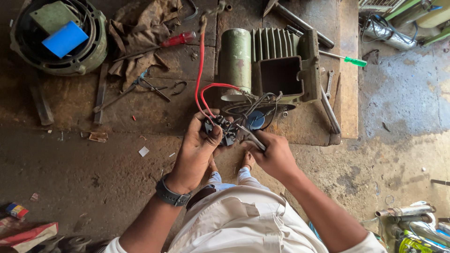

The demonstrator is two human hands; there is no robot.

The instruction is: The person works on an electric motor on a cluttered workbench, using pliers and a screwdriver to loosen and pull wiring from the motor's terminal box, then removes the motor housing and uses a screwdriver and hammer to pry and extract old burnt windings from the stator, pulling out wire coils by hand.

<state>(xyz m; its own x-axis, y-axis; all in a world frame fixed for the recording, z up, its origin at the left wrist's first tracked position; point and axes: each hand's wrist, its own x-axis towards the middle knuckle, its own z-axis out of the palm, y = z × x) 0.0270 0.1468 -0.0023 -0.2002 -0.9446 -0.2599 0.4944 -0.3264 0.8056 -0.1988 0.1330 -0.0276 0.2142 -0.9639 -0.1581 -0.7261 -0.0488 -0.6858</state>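
1. The left hand [196,149] is clenching a small black terminal block [220,129], with the thumb pressing across its near face and the fingers wrapping behind it.
2. The right hand [274,154] is gripping a pair of pliers [251,137], closed around the handles, and the tool's nose is pointing up and left toward the block; whether the tip is actually touching the block is hard to tell, since wires are crossing in front.
3. The block is sitting just left of the pliers, between the two hands and a little above the person's bare feet [234,164].
4. A dark wristwatch [172,194] is circling the left wrist, near the bottom of the view.
5. Red wires [201,70] are running up from the block, one looping toward the motor and one stretching far up the bench.
6. Black wires [258,104] are trailing from the block into the green motor housing [269,63], which is lying just beyond the hands with its open square box facing upward.
7. A green-handled screwdriver [349,59] is lying to the right of the housing.
8. A red-handled screwdriver [176,40] is resting on a brown rag [140,33] to the left.
9. A round stator shell [58,37] holding a blue card is sitting in the far left corner.
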